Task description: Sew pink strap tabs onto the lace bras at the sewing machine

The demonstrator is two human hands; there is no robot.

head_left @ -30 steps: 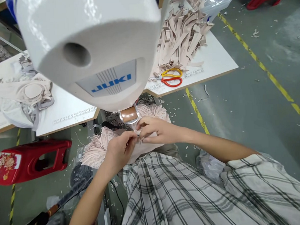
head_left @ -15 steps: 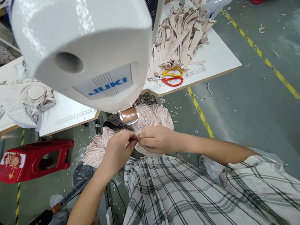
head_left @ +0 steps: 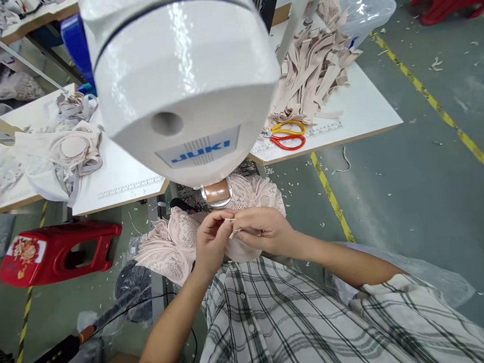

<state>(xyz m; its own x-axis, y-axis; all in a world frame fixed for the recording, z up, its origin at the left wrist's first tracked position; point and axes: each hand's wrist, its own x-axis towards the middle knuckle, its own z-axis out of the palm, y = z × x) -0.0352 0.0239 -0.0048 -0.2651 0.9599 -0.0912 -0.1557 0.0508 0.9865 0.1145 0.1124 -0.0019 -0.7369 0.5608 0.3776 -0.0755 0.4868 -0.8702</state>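
My left hand point(head_left: 211, 240) pinches a small pale pink fabric edge point(head_left: 233, 230) between thumb and fingers. From the other side, my right hand point(head_left: 266, 231) grips the same piece, its fingers bent over it. Just beyond and beside the hands lie pale pink lace bra cups point(head_left: 260, 191), partly covered by my right hand. More gathered lace cups point(head_left: 165, 249) spread to the left of my left hand. Directly above stands the white JUKI sewing machine head point(head_left: 189, 71), with a metal-framed copper-coloured part point(head_left: 217, 192) at its lower end, close to my fingers.
Scissors point(head_left: 288, 135) with yellow and red handles lie on the right white table point(head_left: 371, 109), beside a heap of beige strips point(head_left: 309, 71). Fabric pieces point(head_left: 72, 149) lie on the left table. A red stool point(head_left: 60, 251) is on the floor at left.
The view has shifted, so the machine head sits further right and shows more of its top. My hands have turned slightly, and the pinched fabric edge shows more between them.
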